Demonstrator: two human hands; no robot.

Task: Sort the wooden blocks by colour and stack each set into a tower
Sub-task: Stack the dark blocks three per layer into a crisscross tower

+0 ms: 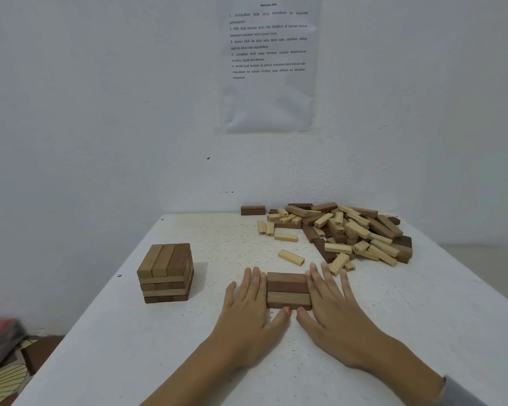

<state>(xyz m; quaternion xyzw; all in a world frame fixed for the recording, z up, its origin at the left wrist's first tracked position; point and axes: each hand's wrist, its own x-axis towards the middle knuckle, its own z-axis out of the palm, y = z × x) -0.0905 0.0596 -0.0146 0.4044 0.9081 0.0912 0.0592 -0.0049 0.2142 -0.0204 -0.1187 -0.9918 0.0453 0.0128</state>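
Pressing from both sides, the left hand (247, 306) and the right hand (332, 300), fingers straight, touch a row of dark blocks (288, 290) on the tabletop (188, 347). A brown tower (166, 273) stands to the left; the mixed pile (349, 232) lies behind

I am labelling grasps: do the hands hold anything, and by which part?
Nothing is gripped. The left hand and right hand, fingers straight, press the block row at its two ends.
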